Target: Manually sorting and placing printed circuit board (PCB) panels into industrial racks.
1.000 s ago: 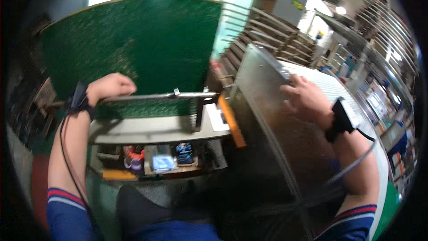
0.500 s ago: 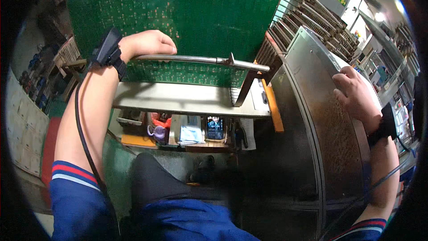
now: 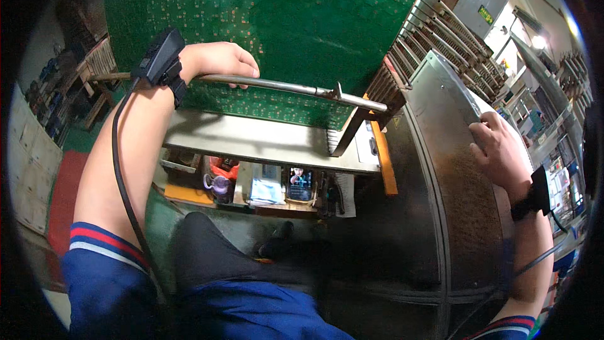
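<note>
A large green circuit board panel (image 3: 302, 31) stands upright in front of me, its lower edge at a pale shelf (image 3: 251, 138). Across its near face runs a metal bar (image 3: 289, 87) with a small upright tab near its right end. My left hand (image 3: 217, 63) lies over this bar, fingers bent around it, with fingertips showing below. To the right, my right hand (image 3: 500, 154) has its fingers curled at the upper edge of a metal housing (image 3: 462, 145); its fingertips are partly hidden. Both wrists wear black straps, and a cable runs along my left arm.
Beyond the housing stands a rack (image 3: 456, 44) of slotted bars. Beneath the shelf, a lower shelf holds a phone (image 3: 301, 184), a purple cup (image 3: 220, 187) and a red bag (image 3: 224, 167). An orange strip (image 3: 385, 160) hangs at the shelf's right end.
The whole view has shifted slightly, with the board and housing a little further right. My left hand stays on the bar, and my right hand remains at the housing's edge.
</note>
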Tool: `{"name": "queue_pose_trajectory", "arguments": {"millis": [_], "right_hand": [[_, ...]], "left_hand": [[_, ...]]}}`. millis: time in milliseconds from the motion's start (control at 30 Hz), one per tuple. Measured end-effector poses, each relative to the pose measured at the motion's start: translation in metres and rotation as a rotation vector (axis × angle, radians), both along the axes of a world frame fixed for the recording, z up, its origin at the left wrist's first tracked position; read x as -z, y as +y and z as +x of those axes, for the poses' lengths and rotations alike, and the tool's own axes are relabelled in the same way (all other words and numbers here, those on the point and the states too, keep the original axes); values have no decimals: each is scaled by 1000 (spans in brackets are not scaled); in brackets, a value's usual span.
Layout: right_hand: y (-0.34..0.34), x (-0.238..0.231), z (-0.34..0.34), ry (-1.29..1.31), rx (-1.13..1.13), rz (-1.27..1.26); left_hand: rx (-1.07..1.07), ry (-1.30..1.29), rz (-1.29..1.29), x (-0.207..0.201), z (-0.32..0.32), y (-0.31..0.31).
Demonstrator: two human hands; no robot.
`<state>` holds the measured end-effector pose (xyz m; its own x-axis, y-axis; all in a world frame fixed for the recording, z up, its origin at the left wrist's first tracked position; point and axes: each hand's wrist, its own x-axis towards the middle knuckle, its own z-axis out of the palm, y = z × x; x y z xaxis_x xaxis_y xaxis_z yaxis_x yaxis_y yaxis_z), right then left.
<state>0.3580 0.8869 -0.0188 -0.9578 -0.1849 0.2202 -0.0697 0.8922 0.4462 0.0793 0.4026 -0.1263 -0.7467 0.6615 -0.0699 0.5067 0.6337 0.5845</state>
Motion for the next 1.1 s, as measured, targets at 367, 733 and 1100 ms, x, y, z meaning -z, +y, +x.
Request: {"name": "queue_pose_trajectory", "arguments": {"millis": [367, 733, 1100], "right_hand": [[0, 2, 2, -16, 23, -66], [2, 4, 1, 17, -3, 5], [-2, 0, 3, 9, -7, 70]], "left_hand": [[-35, 3, -108, -12, 6, 7], [-39, -24, -134, -9, 9, 8], [-59, -69, -71, -11, 11, 6]]}}
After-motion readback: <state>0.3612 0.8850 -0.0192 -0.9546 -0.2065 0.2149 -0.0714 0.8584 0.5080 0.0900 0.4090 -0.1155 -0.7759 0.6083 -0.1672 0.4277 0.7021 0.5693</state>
